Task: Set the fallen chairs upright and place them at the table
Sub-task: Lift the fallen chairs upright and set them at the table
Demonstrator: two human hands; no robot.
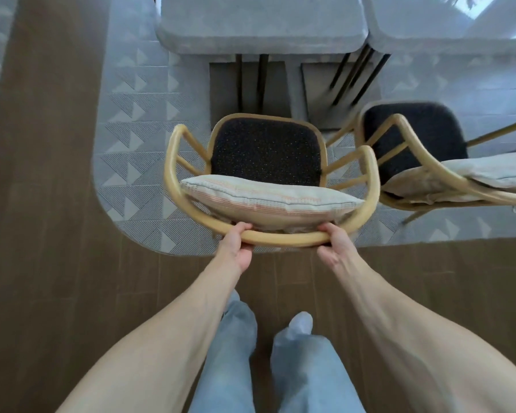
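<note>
A rattan armchair [170,162] with a dark seat and a striped back cushion [268,198] stands upright in front of me, facing the grey table [259,37]. My left hand [239,245] grips the curved back rail on the left. My right hand [334,242] grips the same rail on the right. A second chair [414,138] of the same kind stands upright to the right, its seat towards a second grey table top [447,34]. The first chair's seat sits a little short of the table's edge.
Both chairs stand on a patterned grey rug [137,150] laid over a brown wood floor [42,204]. Dark table legs [262,81] and base plates show under the tables. My legs in light jeans [236,353] are below.
</note>
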